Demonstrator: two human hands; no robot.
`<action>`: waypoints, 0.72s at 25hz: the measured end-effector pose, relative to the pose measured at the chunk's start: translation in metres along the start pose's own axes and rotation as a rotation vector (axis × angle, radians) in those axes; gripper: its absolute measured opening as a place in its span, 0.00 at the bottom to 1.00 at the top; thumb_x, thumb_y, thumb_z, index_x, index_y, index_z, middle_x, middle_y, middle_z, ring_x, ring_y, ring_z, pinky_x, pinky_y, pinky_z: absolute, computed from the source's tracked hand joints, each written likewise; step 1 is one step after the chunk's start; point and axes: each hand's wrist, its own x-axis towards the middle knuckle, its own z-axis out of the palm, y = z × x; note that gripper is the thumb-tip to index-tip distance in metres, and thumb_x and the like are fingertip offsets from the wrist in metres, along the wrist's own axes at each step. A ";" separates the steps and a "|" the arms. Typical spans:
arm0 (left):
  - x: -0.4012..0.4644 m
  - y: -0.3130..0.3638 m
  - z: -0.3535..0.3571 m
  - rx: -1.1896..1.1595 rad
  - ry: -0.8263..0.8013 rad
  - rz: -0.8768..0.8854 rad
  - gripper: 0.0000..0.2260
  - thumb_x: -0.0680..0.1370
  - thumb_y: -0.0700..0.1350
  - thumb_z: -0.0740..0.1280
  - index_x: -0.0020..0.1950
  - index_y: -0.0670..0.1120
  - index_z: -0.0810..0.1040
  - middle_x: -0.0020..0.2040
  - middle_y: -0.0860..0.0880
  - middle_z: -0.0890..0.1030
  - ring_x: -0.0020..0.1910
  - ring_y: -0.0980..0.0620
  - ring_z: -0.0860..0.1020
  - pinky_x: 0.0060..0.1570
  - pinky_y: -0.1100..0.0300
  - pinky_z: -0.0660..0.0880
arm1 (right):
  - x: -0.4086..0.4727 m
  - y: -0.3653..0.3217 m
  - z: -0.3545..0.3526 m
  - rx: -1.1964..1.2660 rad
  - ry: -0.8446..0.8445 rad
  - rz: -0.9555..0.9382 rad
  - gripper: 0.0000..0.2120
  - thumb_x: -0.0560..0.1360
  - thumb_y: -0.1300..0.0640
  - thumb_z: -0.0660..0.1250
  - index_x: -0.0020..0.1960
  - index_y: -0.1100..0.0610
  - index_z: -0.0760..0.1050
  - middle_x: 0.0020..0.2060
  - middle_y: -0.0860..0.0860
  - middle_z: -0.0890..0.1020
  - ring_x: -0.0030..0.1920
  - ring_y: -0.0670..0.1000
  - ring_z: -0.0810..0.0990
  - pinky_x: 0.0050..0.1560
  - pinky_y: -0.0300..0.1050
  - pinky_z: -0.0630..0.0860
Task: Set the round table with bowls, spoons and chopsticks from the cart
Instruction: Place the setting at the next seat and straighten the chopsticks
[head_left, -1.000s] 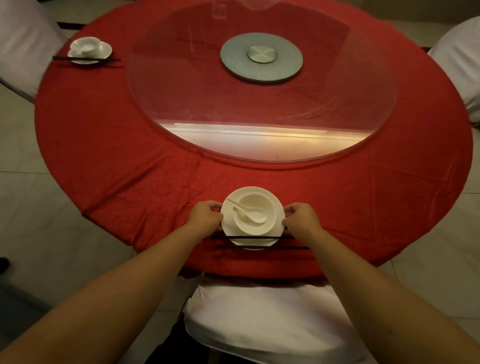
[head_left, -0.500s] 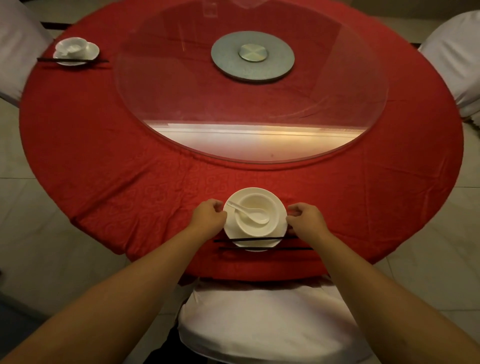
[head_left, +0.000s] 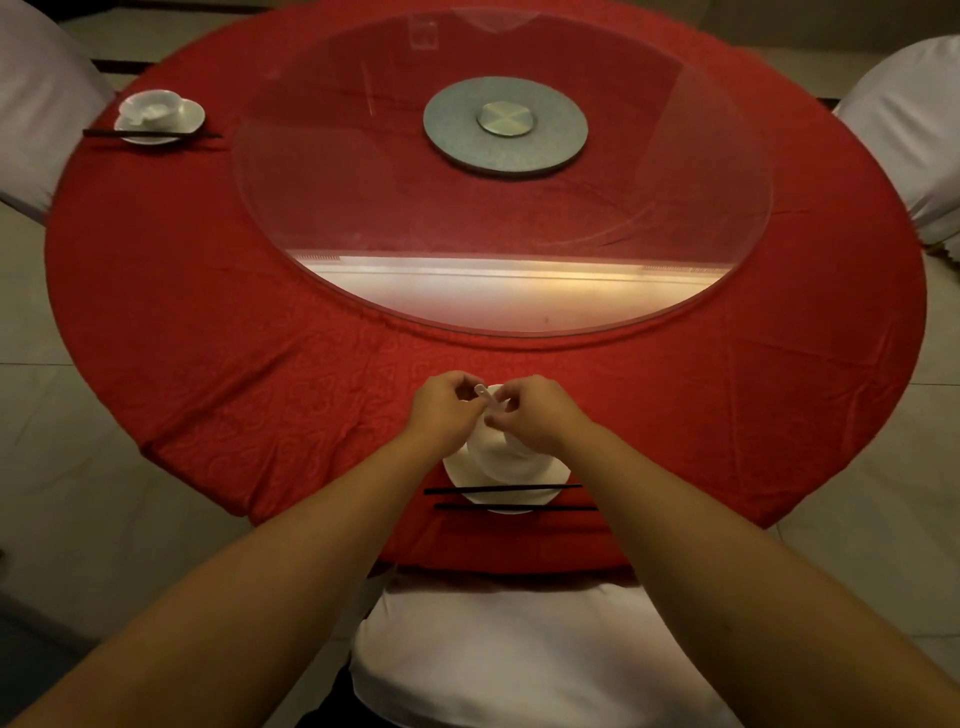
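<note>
The scene was dim and warm-toned, with a reddish-orange cast. A bright pale band of reflected light lay across the near part of the round clear glass turntable (head_left: 498, 171), washing out the red patterned tablecloth (head_left: 260, 374) beneath it. Corners fell into shadow. Wide-angle distortion bowed the table's rim and stretched the forearms. The white-covered chairs (head_left: 519, 654) at the edges looked soft and slightly blurred.

White bowl (head_left: 501, 453) on plate (head_left: 550, 480) — chopsticks (head_left: 506, 496) across.
</note>
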 end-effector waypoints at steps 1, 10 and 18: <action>0.001 0.003 0.001 -0.024 -0.009 0.013 0.08 0.76 0.42 0.73 0.54 0.44 0.84 0.45 0.50 0.84 0.44 0.55 0.81 0.41 0.65 0.74 | 0.004 -0.002 0.000 0.000 0.006 -0.010 0.11 0.76 0.50 0.71 0.54 0.56 0.84 0.43 0.51 0.84 0.42 0.52 0.79 0.41 0.43 0.69; 0.000 -0.022 -0.001 0.086 -0.123 -0.175 0.14 0.71 0.41 0.78 0.56 0.42 0.85 0.49 0.45 0.86 0.46 0.45 0.84 0.48 0.55 0.80 | -0.007 0.026 -0.018 0.239 0.156 0.163 0.12 0.78 0.54 0.70 0.44 0.63 0.80 0.36 0.59 0.84 0.33 0.54 0.81 0.40 0.55 0.81; -0.011 -0.025 -0.001 -0.035 -0.060 -0.253 0.10 0.70 0.34 0.74 0.50 0.41 0.87 0.41 0.41 0.86 0.38 0.44 0.86 0.42 0.51 0.85 | -0.028 0.045 0.001 0.478 0.234 0.305 0.05 0.75 0.60 0.73 0.41 0.57 0.79 0.32 0.57 0.83 0.30 0.54 0.82 0.32 0.48 0.80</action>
